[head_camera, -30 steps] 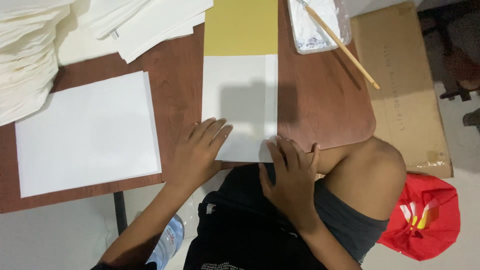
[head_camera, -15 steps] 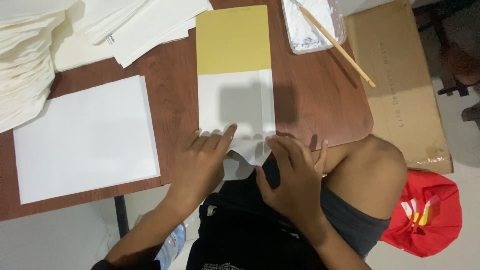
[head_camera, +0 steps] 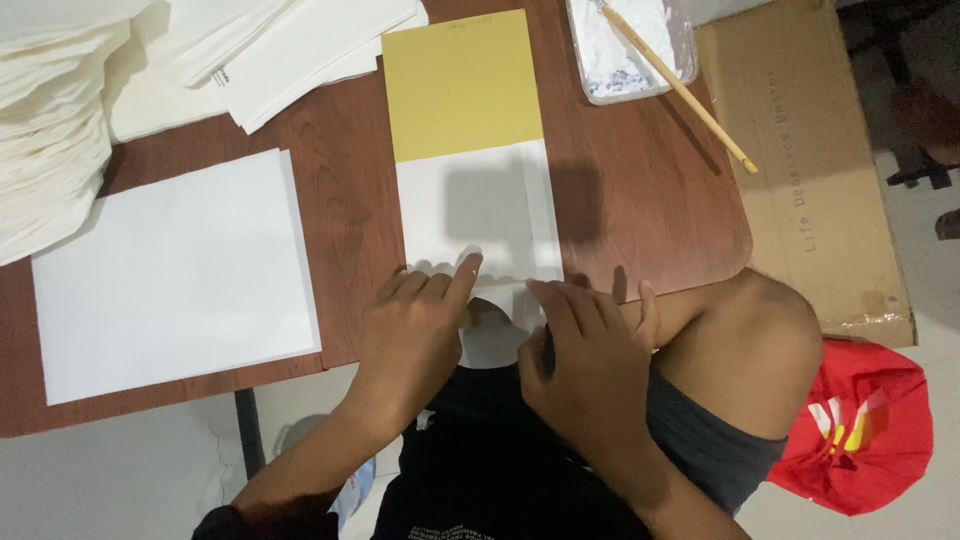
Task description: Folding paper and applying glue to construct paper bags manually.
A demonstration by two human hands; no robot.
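While the yellow card [head_camera: 462,85] lies flat down the middle of the brown surface [head_camera: 640,200], both hands are working the near end of the white sheet [head_camera: 478,215] that covers the card's near half. So I'd call this the folding or lifting stage: the sheet's near edge hangs off the near rim of the surface and looks curled up between the two hands.

Left hand [head_camera: 415,335] lies palm down, fingers loosely together, index finger stretched out so its tip presses on the sheet right at the near edge. Right hand [head_camera: 590,360] is just beside it, fingers spread a bit and curved, tips touching the sheet's near right corner. Neither one is clamped on anything as far as I can see, it's more pressing and pinning than gripping. What goes on under the palms is hidden, so can't say if a thumb is pinching the paper.

Judging from this, the next bit needs the edge kept square with the card's sides, or it'll go crooked.

Other stuff: a bigger white sheet [head_camera: 175,270] to the left, paper stacks [head_camera: 60,110] far left, a tray [head_camera: 630,50] of white paste with a stick [head_camera: 680,88] far right, cardboard [head_camera: 810,160] and a red bag [head_camera: 865,430] off to the right.
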